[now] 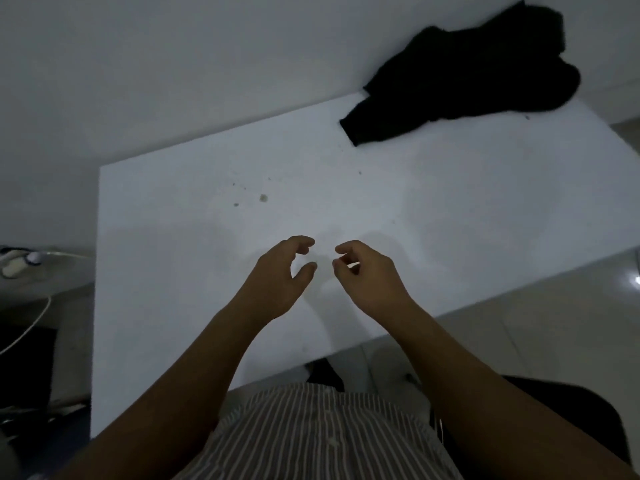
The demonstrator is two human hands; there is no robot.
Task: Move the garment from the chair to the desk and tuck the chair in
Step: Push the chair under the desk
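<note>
A black garment (pixel 460 74) lies crumpled on the far right corner of the white desk (pixel 450 202), against the wall. My left hand (pixel 277 275) and my right hand (pixel 367 271) hover side by side over the desk's middle, fingers loosely curled and apart, holding nothing. Both are far from the garment. A dark shape at the lower right, partly hidden by my right arm, looks like the chair (pixel 571 417), outside the desk's near edge.
A white wall stands behind the desk. At the left are a dark low unit with a white cable (pixel 31 327) and small items (pixel 17 265). Pale tiled floor (pixel 554 327) shows to the right of the desk. Small stains (pixel 264 198) mark the desktop.
</note>
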